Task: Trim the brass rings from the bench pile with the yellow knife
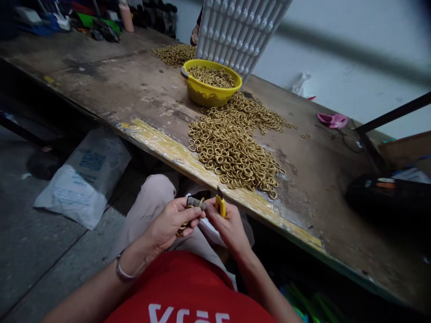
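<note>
My left hand is closed on several brass rings and a short grey rough rod. One ring sits around the rod near its right end. Between the fingers of my right hand is a yellow utility knife, its dark tip pointing up. That hand's fingertips meet the right end of the rod. Both hands are over my lap, just in front of the table edge. Beyond them a large heap of brass rings lies on the wooden table.
A yellow basin full of rings stands behind the heap. Near it are a ribbed translucent panel, another ring pile and another person's hand. A pink cloth lies to the right, a white sack on the floor.
</note>
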Action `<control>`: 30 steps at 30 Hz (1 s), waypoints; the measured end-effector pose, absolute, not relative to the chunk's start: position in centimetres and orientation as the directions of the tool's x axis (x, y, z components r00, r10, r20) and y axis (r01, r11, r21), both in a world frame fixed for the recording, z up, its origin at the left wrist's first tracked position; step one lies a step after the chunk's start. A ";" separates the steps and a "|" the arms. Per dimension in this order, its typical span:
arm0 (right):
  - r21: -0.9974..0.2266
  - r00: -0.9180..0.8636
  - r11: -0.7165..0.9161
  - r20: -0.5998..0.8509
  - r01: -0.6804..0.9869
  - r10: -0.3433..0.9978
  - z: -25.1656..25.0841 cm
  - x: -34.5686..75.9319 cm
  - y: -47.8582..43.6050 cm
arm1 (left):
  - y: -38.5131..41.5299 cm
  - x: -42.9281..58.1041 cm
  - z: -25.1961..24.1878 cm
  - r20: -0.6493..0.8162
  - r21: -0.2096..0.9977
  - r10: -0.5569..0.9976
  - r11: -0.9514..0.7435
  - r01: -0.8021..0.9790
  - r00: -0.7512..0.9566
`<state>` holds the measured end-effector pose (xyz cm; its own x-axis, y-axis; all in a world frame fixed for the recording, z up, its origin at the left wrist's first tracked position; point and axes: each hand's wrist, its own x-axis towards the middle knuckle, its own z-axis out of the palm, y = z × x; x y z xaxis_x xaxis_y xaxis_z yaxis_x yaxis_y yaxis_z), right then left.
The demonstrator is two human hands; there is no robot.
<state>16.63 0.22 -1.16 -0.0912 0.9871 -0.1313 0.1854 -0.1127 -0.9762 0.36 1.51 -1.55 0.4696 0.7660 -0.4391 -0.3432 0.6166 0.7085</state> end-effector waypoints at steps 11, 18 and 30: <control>-0.320 -0.301 0.304 0.061 0.897 0.952 0.2 18.4 -1.0 | 1.2 0.1 -1.0 -0.368 0.895 0.849 0.434 -0.105 0.379; -0.160 -0.158 0.147 -0.056 0.976 0.986 -0.5 18.4 0.0 | 1.0 -0.3 0.5 -0.380 0.917 0.857 0.399 0.017 0.347; -0.166 0.009 0.005 0.087 0.986 0.996 -2.6 21.1 4.3 | 5.1 5.4 -7.8 -0.086 0.790 0.887 -0.217 0.574 0.454</control>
<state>21.06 4.28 -2.57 0.0093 0.9962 0.0870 0.9860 0.0053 -0.1664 5.39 5.06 -7.83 0.4537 0.8870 -0.0856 0.5735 -0.2171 0.7899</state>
